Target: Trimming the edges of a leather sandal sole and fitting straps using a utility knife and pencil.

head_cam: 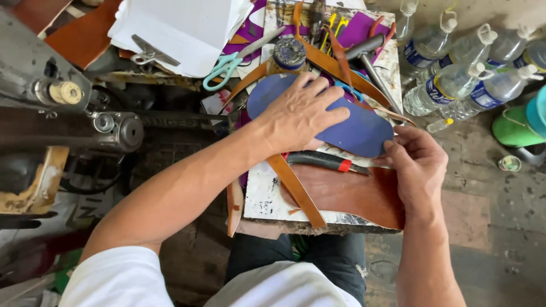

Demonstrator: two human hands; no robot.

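Mid-frame on worktop (261, 199): left hand (298, 113) spread flat on blue insole (364, 133); right hand (415, 162) pinches its lower-right end.

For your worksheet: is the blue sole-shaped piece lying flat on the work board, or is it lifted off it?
Flat. The blue sole piece lies on the work board, the left hand pressing down on it, right hand fingertips at its edge.

Blue sole-shaped sheet (352, 128); brown leather piece (352, 193); tan strap (296, 190); teal-handled scissors (224, 65)
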